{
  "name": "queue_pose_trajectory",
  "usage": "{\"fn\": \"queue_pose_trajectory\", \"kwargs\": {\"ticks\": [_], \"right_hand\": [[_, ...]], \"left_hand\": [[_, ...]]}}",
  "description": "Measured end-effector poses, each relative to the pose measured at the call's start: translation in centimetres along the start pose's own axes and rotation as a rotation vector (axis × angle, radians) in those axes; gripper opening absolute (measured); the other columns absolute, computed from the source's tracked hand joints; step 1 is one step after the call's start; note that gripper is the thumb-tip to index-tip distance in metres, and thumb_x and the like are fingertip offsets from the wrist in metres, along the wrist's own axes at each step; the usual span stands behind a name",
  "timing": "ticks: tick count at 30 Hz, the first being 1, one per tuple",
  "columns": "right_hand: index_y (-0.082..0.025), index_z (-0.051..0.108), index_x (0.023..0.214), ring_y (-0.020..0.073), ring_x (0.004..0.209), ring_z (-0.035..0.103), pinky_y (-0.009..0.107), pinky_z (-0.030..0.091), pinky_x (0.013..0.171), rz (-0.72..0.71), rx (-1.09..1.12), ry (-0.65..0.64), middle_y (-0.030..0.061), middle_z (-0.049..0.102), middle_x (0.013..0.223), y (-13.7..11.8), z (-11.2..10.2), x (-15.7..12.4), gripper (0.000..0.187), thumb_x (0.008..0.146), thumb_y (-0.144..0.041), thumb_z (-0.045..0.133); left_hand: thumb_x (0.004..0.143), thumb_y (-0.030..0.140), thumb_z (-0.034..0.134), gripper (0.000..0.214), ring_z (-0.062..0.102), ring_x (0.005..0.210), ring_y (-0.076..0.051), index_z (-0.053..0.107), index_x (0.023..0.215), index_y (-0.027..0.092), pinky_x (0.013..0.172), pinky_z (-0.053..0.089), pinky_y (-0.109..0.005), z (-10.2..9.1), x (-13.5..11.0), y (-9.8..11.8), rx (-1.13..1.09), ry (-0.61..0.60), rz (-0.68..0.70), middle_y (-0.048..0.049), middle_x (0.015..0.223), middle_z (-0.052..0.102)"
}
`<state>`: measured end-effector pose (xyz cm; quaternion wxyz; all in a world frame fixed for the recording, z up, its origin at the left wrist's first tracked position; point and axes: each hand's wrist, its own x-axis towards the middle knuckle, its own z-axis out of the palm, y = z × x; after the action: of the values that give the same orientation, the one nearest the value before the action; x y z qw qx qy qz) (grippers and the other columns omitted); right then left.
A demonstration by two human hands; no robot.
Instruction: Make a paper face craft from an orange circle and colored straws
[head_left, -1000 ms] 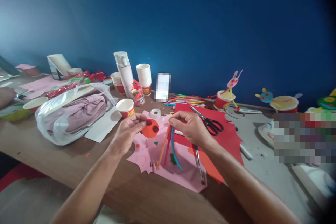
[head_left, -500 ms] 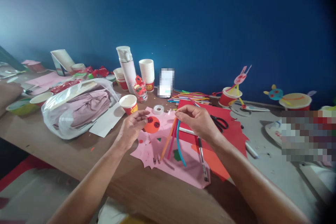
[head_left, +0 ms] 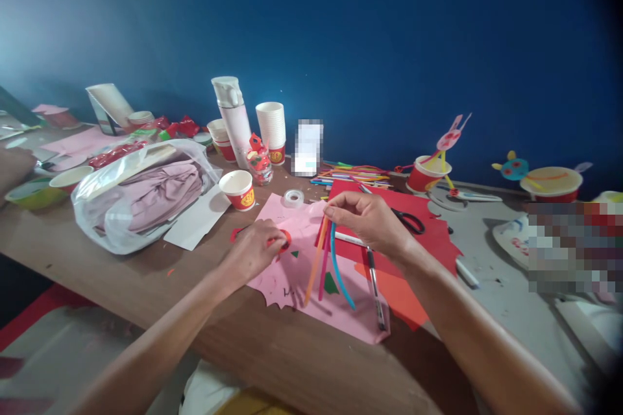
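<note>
My left hand [head_left: 253, 249] is closed at the fingertips on an orange paper disc [head_left: 287, 240], which is mostly hidden behind the fingers, low over the pink paper sheet [head_left: 350, 324]. Between thumb and fingers, my right hand [head_left: 363, 217] pinches the top ends of several pipe cleaners [head_left: 337, 266], orange, pink and blue, which hang down over the sheet. A green paper scrap [head_left: 331, 283] and a black pen [head_left: 374, 292] lie on the pink paper. Just beyond the hands sits a roll of clear tape [head_left: 293, 199].
A red-and-white paper cup [head_left: 237, 190] and a plastic bag with cloth [head_left: 146, 201] stand to the left. Behind are a white bottle [head_left: 231, 117], stacked cups [head_left: 270, 130] and loose pipe cleaners [head_left: 350, 175]. Scissors [head_left: 411, 224] rest on red paper [head_left: 428, 240]. Another person's hand [head_left: 14, 168] shows far left.
My left hand has moved down towards the pink sheet and turned, so its fingers now cover most of the orange disc. My right hand stays nearly in place with the pipe cleaners.
</note>
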<state>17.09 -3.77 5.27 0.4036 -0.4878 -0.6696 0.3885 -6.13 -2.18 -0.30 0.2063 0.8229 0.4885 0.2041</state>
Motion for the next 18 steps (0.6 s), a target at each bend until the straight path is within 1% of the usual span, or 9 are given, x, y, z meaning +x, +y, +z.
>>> {"fn": "queue_pose_trajectory", "kwargs": {"ticks": [2,4,8,15,18], "right_hand": [[-0.017,0.064,0.077,0.0115,0.065,0.055,0.024,0.041,0.060,0.002,-0.018,-0.025,0.0003,0.062,0.071,-0.1,0.0,0.0,0.022,0.079,-0.037,0.057],[-0.017,0.064,0.076,0.0115,0.065,0.055,0.024,0.041,0.061,0.000,-0.023,-0.042,0.0004,0.063,0.071,-0.1,0.1,-0.1,0.021,0.080,-0.036,0.057],[-0.017,0.064,0.077,0.0120,0.067,0.056,0.024,0.041,0.061,-0.006,-0.016,-0.059,0.0009,0.063,0.072,-0.3,0.0,-0.2,0.022,0.080,-0.036,0.056],[-0.017,0.063,0.075,0.0106,0.063,0.053,0.023,0.039,0.058,0.018,-0.034,-0.077,-0.0005,0.062,0.069,-0.6,0.2,-0.3,0.020,0.080,-0.035,0.056],[-0.017,0.064,0.075,0.0104,0.062,0.053,0.024,0.039,0.058,0.019,-0.040,-0.076,-0.0008,0.062,0.069,-0.6,0.2,-0.2,0.019,0.080,-0.035,0.057]], "left_hand": [[0.079,0.027,0.051,0.018,0.055,0.081,-0.019,0.066,0.070,0.020,0.070,0.040,-0.028,0.7,0.1,0.5,0.047,-0.058,0.004,-0.0030,0.081,0.063],[0.076,0.028,0.054,0.014,0.055,0.084,-0.020,0.066,0.074,0.021,0.068,0.039,-0.028,1.3,0.2,0.9,0.110,-0.106,-0.007,-0.0035,0.083,0.062],[0.073,0.022,0.054,0.014,0.055,0.083,-0.020,0.066,0.079,0.021,0.063,0.038,-0.027,1.6,0.2,1.4,0.159,-0.176,-0.022,-0.0039,0.083,0.060],[0.070,0.017,0.051,0.013,0.055,0.077,-0.018,0.062,0.074,0.020,0.063,0.037,-0.026,1.4,0.5,2.0,0.118,-0.231,-0.070,-0.0030,0.082,0.060],[0.069,0.017,0.050,0.012,0.055,0.075,-0.017,0.061,0.073,0.020,0.062,0.036,-0.026,1.5,0.5,1.9,0.108,-0.228,-0.066,-0.0027,0.081,0.060]]}}
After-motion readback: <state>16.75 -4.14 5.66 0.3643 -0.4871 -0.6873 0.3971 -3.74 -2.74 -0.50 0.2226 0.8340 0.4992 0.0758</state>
